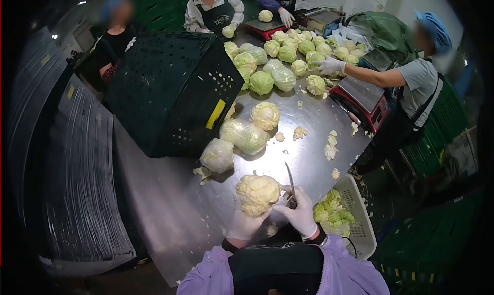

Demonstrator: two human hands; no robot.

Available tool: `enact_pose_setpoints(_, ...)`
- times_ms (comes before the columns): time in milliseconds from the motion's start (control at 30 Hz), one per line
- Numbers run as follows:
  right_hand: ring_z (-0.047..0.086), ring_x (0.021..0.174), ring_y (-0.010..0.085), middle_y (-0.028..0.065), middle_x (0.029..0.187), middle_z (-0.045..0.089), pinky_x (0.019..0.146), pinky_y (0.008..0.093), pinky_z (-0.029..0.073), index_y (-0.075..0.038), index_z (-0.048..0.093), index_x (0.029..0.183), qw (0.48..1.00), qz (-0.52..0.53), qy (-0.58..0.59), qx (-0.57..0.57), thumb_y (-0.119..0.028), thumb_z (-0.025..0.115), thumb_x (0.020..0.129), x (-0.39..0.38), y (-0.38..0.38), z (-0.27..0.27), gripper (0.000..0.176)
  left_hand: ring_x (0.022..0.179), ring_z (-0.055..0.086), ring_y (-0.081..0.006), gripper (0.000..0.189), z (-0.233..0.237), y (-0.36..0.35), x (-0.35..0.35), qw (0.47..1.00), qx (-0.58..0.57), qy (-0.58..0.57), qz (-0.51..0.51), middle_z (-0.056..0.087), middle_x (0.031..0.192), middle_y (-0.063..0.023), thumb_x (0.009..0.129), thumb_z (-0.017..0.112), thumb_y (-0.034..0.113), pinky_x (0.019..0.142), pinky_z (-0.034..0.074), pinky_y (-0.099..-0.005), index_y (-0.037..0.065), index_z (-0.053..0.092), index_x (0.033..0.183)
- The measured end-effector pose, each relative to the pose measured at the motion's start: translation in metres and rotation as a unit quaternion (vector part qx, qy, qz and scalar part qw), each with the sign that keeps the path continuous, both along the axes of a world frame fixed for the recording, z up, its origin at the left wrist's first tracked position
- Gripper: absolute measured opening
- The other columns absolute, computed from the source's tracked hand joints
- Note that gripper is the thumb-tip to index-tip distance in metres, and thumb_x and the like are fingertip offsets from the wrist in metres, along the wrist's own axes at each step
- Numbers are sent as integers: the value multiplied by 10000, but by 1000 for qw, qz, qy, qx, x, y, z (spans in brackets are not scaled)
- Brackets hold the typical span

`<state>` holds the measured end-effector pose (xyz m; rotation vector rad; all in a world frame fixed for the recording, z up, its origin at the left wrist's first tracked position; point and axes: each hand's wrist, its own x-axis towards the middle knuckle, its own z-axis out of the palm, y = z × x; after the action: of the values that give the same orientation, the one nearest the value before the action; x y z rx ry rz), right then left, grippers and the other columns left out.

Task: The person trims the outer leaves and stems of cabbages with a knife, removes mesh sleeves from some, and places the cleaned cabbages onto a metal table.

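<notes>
My gloved left hand (246, 224) is wrapped round the lower left side of a cream-coloured, bumpy cauliflower (257, 194), held up close to the front edge of the metal table. Just right of the cauliflower, my gloved right hand (301, 213) grips a knife (290, 177), its thin, slightly curved blade pointing up and away from me. Ahead of my hands lie a plastic-wrapped pale head (217, 156), a larger wrapped pair (246, 136) and an unwrapped pale head (265, 115). The underside of the cauliflower is hidden by my left hand.
A big dark green crate (170, 94) stands tilted on the metal table (170, 207). Cabbages (261, 83) are heaped at the back, near red scales (363, 102). A white basket (363, 220) holds leaves at my right. Several people work around; one person's gloved hand (329, 66) reaches toward the heap.
</notes>
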<state>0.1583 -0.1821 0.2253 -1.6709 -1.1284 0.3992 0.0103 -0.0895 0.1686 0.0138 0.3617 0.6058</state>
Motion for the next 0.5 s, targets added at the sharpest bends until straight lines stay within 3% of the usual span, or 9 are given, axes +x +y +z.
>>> enact_pose_setpoints(33, 568, 763, 189, 82, 852, 557, 652, 297, 461, -56, 587, 1175, 1000, -2, 0, 2, -227, 835, 649, -2, 2, 3, 606, 1303, 397, -324, 796, -4, -2, 2, 1000, 2, 0, -2, 363, 1441, -140, 852, 526, 605, 1002, 430, -517, 122, 276, 1434)
enact_pose_setpoints(100, 565, 758, 217, 86, 867, 542, 670, 308, 469, -79, 584, 1185, 998, 2, -64, -6, -288, 840, 640, -7, 7, 13, 637, 1269, 436, -316, 677, -6, -8, 6, 982, 169, 83, 8, 377, 1419, -147, 911, 507, 509, 978, 456, -511, 141, 273, 1428)
enact_pose_setpoints(133, 576, 750, 233, 94, 866, 519, 659, 321, 479, -98, 579, 1196, 995, 10, -88, -38, -332, 830, 648, -9, 9, 22, 647, 1269, 436, -316, 677, -6, -11, 6, 982, 169, 84, 6, 377, 1419, -147, 911, 507, 509, 978, 456, -511, 141, 273, 1428)
enact_pose_setpoints(200, 582, 745, 240, 100, 865, 512, 649, 328, 483, -104, 576, 1204, 994, 0, -99, -49, -337, 824, 657, -13, 15, 19, 644, 1272, 422, -293, 598, 11, -15, 9, 962, 231, 131, 61, 383, 1363, -134, 950, 521, 376, 1048, 398, -435, 105, 235, 1400)
enact_pose_setpoints(400, 577, 621, 247, 99, 795, 516, 577, 321, 482, -85, 609, 1078, 994, 1, -105, -18, -228, 762, 751, -8, 22, 4, 388, 1240, 451, -285, 576, 24, -18, 11, 957, 233, 154, 81, 389, 1347, -126, 962, 504, 358, 1037, 414, -436, 105, 229, 1400)
enact_pose_setpoints(433, 565, 596, 212, 79, 780, 539, 560, 297, 472, -68, 614, 1030, 996, 10, -87, 15, -190, 731, 786, -6, 23, 0, 297, 1240, 451, -285, 576, 19, -17, 10, 957, 234, 153, 81, 389, 1347, -126, 962, 504, 358, 1037, 414, -436, 105, 229, 1400)
enact_pose_setpoints(500, 554, 570, 177, 59, 764, 562, 544, 274, 462, -51, 620, 982, 996, 18, -69, 46, -153, 700, 821, -2, 20, -1, 206, 1257, 432, -283, 586, 7, -15, 8, 984, 146, 94, 28, 359, 1381, -130, 968, 486, 372, 1033, 414, -443, 121, 207, 1418)
